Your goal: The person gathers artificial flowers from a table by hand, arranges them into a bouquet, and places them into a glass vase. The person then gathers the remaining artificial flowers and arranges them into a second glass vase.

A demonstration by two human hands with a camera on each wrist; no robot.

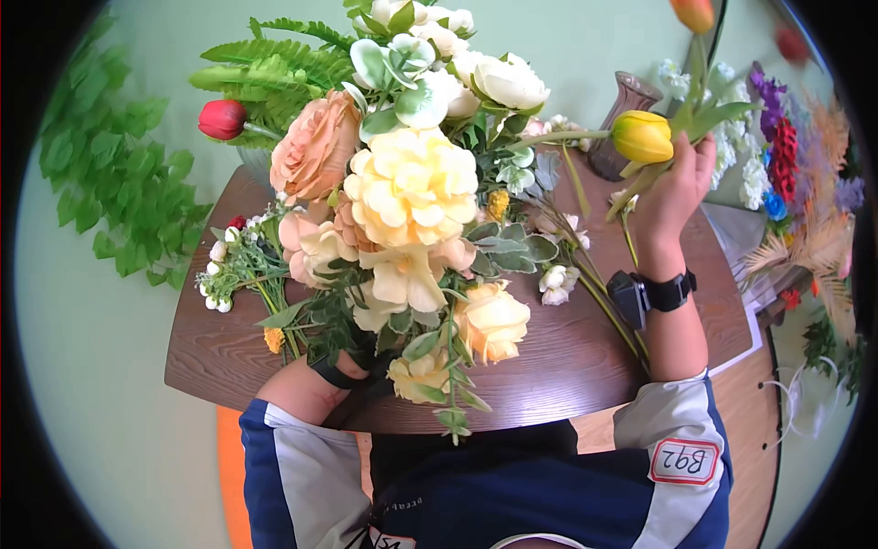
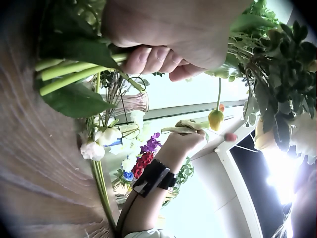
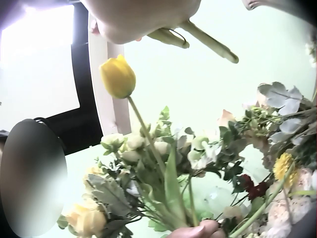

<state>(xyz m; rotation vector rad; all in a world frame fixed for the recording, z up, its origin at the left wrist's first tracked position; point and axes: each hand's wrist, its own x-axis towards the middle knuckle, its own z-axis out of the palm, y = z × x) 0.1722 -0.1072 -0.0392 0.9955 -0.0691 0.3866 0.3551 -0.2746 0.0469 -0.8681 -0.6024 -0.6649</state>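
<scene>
Under a large mixed bouquet (image 1: 412, 188), my left hand (image 1: 352, 366) is mostly hidden by flowers. The left wrist view shows that hand (image 2: 168, 34) curled round a bundle of green stems (image 2: 74, 72). My right hand (image 1: 675, 197) is raised at the bouquet's right, pinching the leafy stem of an orange tulip (image 1: 692, 14). Close beside these fingers is a yellow tulip (image 1: 642, 137), its stem running out from the bouquet. In the right wrist view, stem ends (image 3: 213, 42) stick out from my right hand (image 3: 148, 17). A red tulip (image 1: 222, 120) leans out on the bouquet's left.
Small white flowers (image 1: 218, 274) lie on the brown table (image 1: 558, 393) at left; long stems with white blooms (image 1: 558, 284) lie at right. A ribbed glass vase (image 1: 608, 160) stands behind. Colourful flowers (image 1: 784, 160) fill the far right, and leafy vines (image 1: 119, 174) hang at left.
</scene>
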